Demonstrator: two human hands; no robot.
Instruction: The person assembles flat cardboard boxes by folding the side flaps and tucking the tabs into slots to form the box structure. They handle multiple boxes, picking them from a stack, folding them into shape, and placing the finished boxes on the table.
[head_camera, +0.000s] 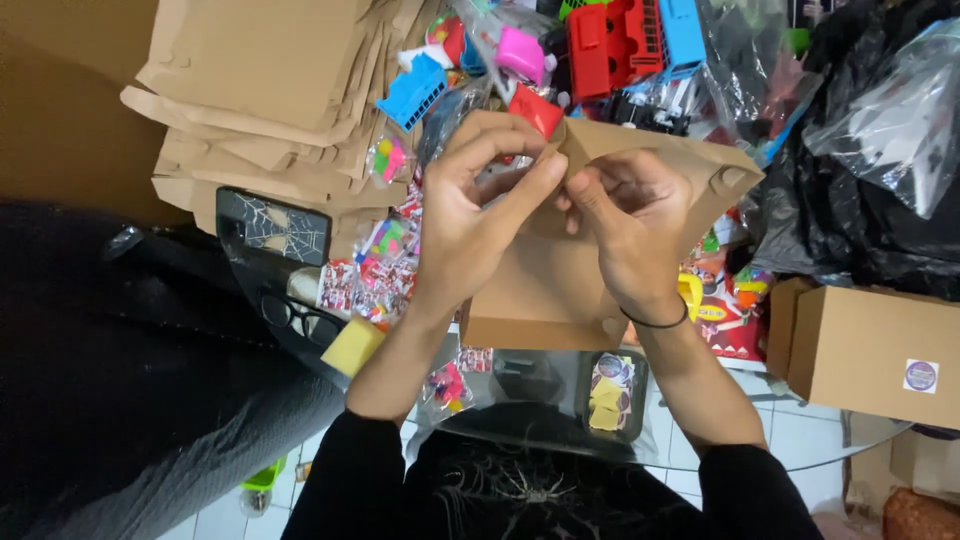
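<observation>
Hands meet at the upper edge of a brown cardboard box (545, 285), part-folded, held above a glass tabletop (800, 440). Left hand (470, 215) has its fingers curled over the top flap, thumb and forefinger pinched on the cardboard edge. Right hand (630, 225) is likewise closed on the same flap, fingertips pressed into the fold just beside the left thumb; a black band (655, 322) circles that wrist. Both forearms come up from black sleeves at the bottom of the view.

Box sits centre frame, its lower edge level with the wrists, its right flap (725, 180) splayed outward with a rounded tab.

Surroundings: a stack of flat cardboard blanks (260, 90) lies to the upper left. A heap of coloured plastic toys in clear bags (590, 45) lies beyond the box, red, blue and pink pieces among them. Small packets of toys (385, 245) lie just left of the left hand. A yellow sponge-like block (352, 345) rests near the left forearm, beside a pair of black-framed spectacles (300, 320). An assembled brown box (880, 355) bearing a round sticker stands at right, well apart from the hands. Black plastic bags (850, 210) sit behind it.
</observation>
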